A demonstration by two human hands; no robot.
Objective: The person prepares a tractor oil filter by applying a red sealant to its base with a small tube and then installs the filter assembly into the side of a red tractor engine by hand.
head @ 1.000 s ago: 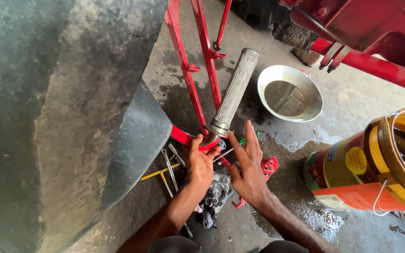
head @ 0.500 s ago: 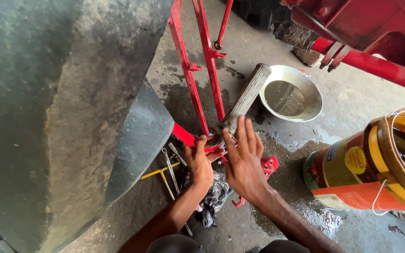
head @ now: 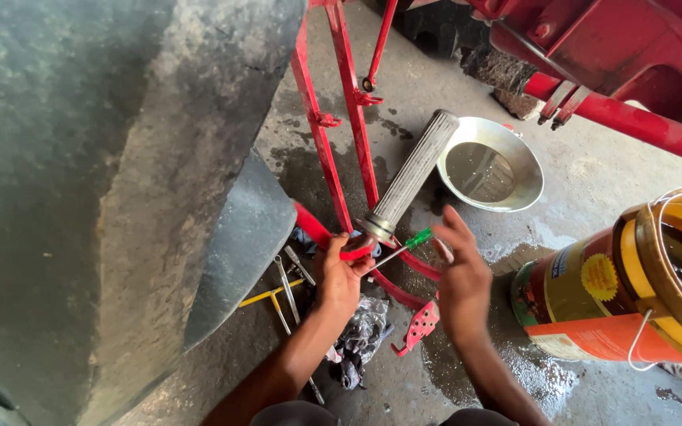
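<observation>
Head view: metal bowl (head: 532,162) holds dark liquid; left hand (head: 339,278) grips ribbed cylinder (head: 412,178), right hand (head: 461,276) grips green-handled screwdriver (head: 404,245).

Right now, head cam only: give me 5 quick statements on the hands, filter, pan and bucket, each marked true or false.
1. The left hand holds the lower end of the grey cylindrical filter. True.
2. The right hand holds a screwdriver with a red handle. False: the handle of the screwdriver is green.
3. The metal pan lies upside down. False: it sits open side up with liquid in it.
4. The bucket to the right of the right hand is tilted, its open mouth showing. True.
5. Both hands rest flat on the floor. False: both are raised at the filter's lower end, above the dark rag.
</observation>
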